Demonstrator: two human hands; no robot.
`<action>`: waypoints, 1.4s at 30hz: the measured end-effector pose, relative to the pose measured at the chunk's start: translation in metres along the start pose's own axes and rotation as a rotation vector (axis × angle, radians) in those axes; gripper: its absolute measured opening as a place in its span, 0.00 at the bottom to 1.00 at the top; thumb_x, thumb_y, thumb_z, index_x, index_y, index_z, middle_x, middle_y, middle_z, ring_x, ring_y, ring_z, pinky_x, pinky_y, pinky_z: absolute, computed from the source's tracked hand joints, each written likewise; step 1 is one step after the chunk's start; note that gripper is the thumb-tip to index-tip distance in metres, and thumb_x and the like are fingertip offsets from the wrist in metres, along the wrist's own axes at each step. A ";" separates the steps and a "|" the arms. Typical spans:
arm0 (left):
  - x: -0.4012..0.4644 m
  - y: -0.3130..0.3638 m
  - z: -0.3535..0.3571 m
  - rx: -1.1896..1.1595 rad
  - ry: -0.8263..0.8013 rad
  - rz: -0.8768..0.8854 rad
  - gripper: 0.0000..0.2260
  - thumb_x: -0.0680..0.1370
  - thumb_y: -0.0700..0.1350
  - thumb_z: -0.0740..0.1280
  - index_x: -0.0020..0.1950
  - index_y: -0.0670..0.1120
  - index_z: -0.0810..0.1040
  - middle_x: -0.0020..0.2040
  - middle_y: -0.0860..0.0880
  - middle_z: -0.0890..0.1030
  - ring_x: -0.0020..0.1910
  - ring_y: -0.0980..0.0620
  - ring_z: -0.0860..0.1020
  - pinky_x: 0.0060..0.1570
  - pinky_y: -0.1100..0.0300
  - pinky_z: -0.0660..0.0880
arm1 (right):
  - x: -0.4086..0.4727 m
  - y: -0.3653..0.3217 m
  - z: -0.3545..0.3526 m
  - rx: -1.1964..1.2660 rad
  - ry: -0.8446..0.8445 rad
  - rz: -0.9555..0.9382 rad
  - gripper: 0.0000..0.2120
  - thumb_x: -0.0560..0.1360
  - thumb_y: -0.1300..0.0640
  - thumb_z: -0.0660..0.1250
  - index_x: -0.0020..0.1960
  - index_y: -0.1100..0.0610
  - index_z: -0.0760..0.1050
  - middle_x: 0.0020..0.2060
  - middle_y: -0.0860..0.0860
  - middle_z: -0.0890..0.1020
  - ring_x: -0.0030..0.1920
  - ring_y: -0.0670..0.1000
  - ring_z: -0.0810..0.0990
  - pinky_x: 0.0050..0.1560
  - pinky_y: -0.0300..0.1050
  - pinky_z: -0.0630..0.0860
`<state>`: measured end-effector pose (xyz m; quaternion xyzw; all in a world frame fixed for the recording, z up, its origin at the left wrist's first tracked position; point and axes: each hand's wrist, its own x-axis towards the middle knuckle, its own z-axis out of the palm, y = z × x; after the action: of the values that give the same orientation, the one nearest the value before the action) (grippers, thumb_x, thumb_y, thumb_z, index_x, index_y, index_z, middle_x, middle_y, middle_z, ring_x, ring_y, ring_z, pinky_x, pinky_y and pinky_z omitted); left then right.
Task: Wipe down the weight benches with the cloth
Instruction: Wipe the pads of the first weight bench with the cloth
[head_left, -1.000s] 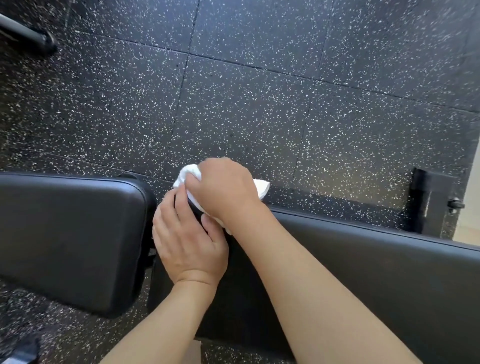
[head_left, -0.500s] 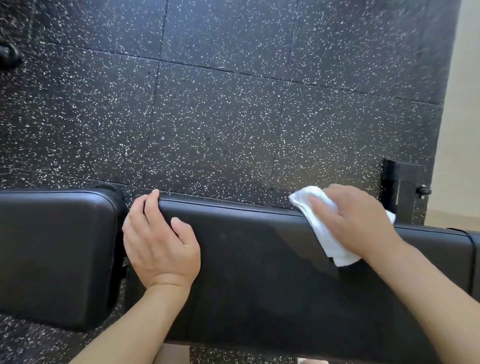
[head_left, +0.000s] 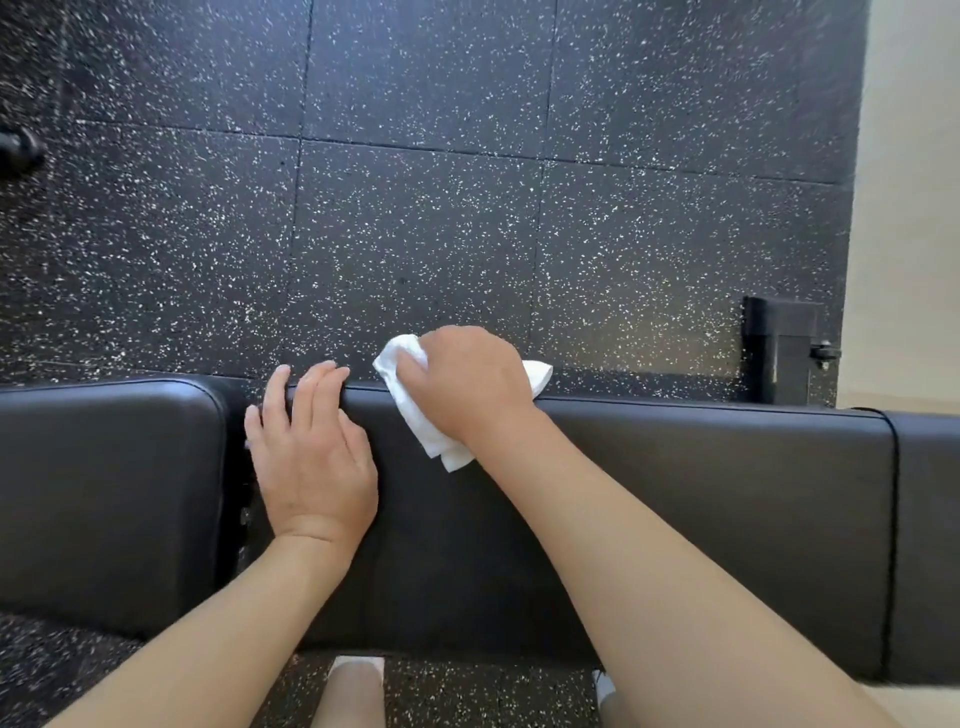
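A black padded weight bench runs across the view, with a long back pad (head_left: 675, 499) and a separate seat pad (head_left: 104, 493) to its left. My right hand (head_left: 472, 384) is shut on a folded white cloth (head_left: 415, 415) and presses it on the long pad's far edge. The cloth sticks out on both sides of the hand. My left hand (head_left: 309, 457) lies flat on the left end of the long pad, fingers over the far edge, holding nothing.
Black speckled rubber floor tiles (head_left: 415, 234) lie beyond the bench. A black metal bench foot (head_left: 784, 353) stands at the right, by a cream floor strip (head_left: 909, 208). A dark round object (head_left: 18, 150) sits at the far left. My legs (head_left: 353, 696) show below.
My right hand has swept the cloth back leftward along the pad's far edge, from near the right end to close beside my left hand. My left hand has stayed put.
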<state>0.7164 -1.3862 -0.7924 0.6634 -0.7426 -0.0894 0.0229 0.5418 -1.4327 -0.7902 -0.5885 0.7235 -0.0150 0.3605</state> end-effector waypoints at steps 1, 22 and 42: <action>0.002 -0.001 0.000 0.011 -0.020 0.073 0.22 0.79 0.40 0.54 0.70 0.43 0.75 0.71 0.47 0.78 0.77 0.38 0.69 0.75 0.35 0.62 | -0.005 0.003 -0.003 -0.003 0.015 -0.022 0.19 0.82 0.43 0.56 0.37 0.53 0.69 0.35 0.48 0.72 0.42 0.56 0.74 0.39 0.49 0.63; 0.006 0.138 -0.006 -0.096 -0.392 0.310 0.20 0.82 0.48 0.54 0.64 0.47 0.83 0.61 0.51 0.85 0.62 0.47 0.81 0.70 0.46 0.65 | -0.103 0.247 -0.085 -0.122 0.237 0.245 0.21 0.81 0.40 0.56 0.33 0.49 0.62 0.34 0.47 0.69 0.43 0.55 0.72 0.40 0.48 0.61; -0.011 0.286 0.031 0.052 -0.471 0.491 0.16 0.86 0.50 0.53 0.41 0.48 0.71 0.36 0.50 0.75 0.37 0.43 0.74 0.38 0.51 0.63 | -0.126 0.312 -0.110 -0.033 0.224 0.302 0.21 0.81 0.39 0.55 0.33 0.49 0.65 0.35 0.46 0.70 0.46 0.54 0.72 0.42 0.49 0.66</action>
<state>0.4321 -1.3423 -0.7748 0.4260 -0.8672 -0.2129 -0.1455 0.2260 -1.2733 -0.7843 -0.4739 0.8393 -0.0141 0.2661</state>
